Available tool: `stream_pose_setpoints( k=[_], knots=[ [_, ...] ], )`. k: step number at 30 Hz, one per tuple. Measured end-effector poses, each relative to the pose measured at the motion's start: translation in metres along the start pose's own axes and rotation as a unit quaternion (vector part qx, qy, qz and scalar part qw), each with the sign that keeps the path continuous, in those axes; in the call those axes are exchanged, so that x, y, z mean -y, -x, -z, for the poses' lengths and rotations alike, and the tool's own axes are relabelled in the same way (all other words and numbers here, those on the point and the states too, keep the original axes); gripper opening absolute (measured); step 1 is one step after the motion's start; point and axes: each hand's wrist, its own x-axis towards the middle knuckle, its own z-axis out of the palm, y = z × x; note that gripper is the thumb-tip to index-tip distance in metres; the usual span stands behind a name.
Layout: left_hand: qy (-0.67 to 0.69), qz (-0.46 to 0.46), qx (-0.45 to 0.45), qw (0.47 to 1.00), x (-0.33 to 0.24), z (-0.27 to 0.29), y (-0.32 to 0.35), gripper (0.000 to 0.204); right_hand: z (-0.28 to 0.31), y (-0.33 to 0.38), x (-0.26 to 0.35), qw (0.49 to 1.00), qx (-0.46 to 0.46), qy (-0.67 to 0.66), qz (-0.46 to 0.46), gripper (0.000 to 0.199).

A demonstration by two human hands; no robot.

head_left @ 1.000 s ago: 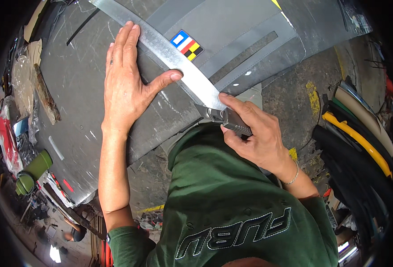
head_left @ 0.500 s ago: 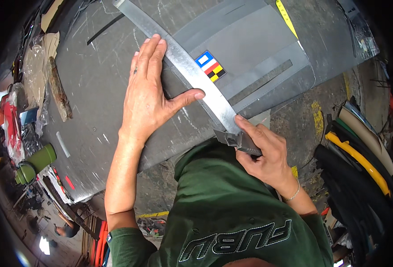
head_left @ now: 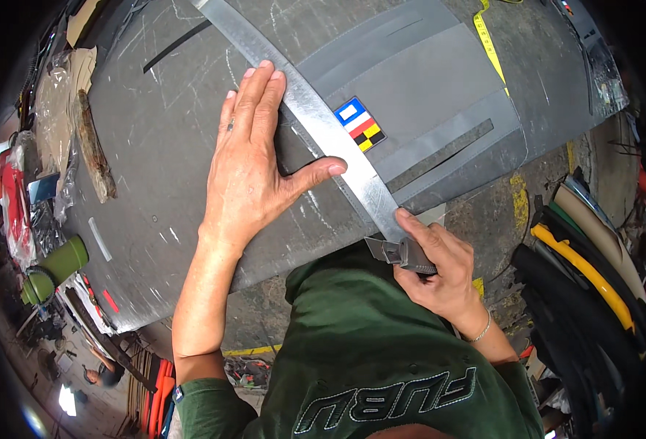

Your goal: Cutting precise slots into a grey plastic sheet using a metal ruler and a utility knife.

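My left hand (head_left: 248, 164) lies flat with fingers stretched, its fingertips and thumb pressing on a long metal ruler (head_left: 314, 110). The ruler runs diagonally across a grey sewn panel (head_left: 418, 84), which bears a small multicoloured patch (head_left: 360, 124) and a narrow slot-like strip. In my right hand (head_left: 444, 260) is a dark utility knife (head_left: 411, 254), its blade pointing left, just beyond the ruler's near end. My right index fingertip is at that near end of the ruler. Whether the blade touches the panel I cannot tell.
The panel lies on a scratched dark table (head_left: 169, 183). A yellow tape measure (head_left: 490, 47) crosses its far right. At left are a piece of bark-like wood (head_left: 95, 146), plastic bags and a green bottle (head_left: 65, 260). Rolled materials (head_left: 586, 263) stand at right. Another person (head_left: 103, 374) is far off, lower left.
The view has shifted a little; the ruler, panel and both hands appear slightly lower and farther right. More of the tape measure shows. Both hands keep the same hold.
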Motion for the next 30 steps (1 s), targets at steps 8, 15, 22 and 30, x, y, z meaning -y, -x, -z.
stream_pose_setpoints(
  k=[8,15,22,30],
  knots=[
    [0.0,0.001,0.0,1.0,0.0,-0.001,0.0,0.118,0.002,0.0,0.0,1.0,0.008,0.003,0.0,0.073],
    [-0.005,-0.009,-0.006,1.0,0.001,0.006,-0.001,0.109,0.002,0.0,0.003,1.0,0.007,0.004,0.005,0.073],
    [0.027,-0.035,0.045,0.998,0.006,0.031,-0.011,0.045,0.0,0.0,0.004,1.0,-0.004,0.012,-0.004,0.067],
    [-0.023,-0.036,0.025,0.999,0.004,0.021,-0.005,0.039,-0.002,0.001,0.005,1.0,-0.011,0.013,0.002,0.064]
  ],
)
